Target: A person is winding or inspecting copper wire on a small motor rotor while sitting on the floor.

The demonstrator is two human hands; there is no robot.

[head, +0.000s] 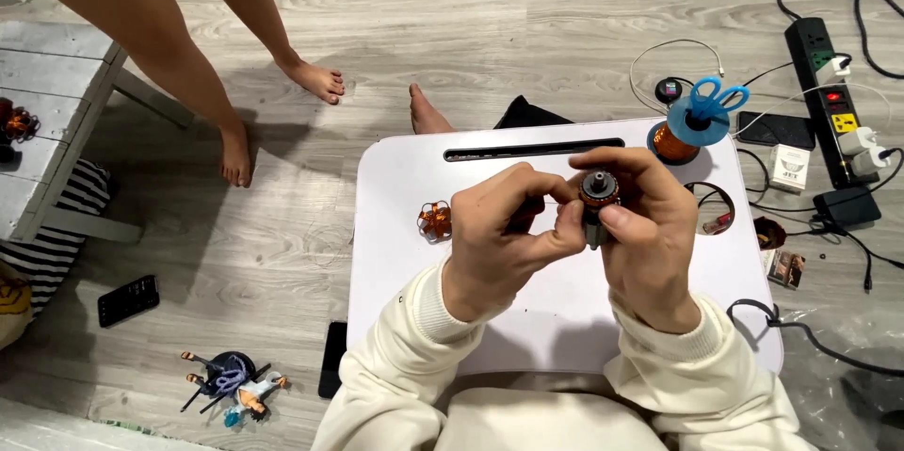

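A small motor part (598,195), a grey cylinder with copper-coloured wire wound round it and a dark round cap on top, sits upright between the two hands, held just above the white lap desk (565,319). The right hand (645,244) wraps round it from the side, fingers curled over the top and thumb pressed against its lower grey body. The left hand (504,239) is bunched into a pinch, thumb and fingertips pressed together right beside the part; whether they nip a wire I cannot tell. Both wrists come up from cream sleeves (414,357) and bend inward so the hands meet over the middle of the desk. A small copper-wound piece (435,221) lies on the desk to the left, and blue scissors (714,101) stand in a wire spool (674,142) at the far corner.
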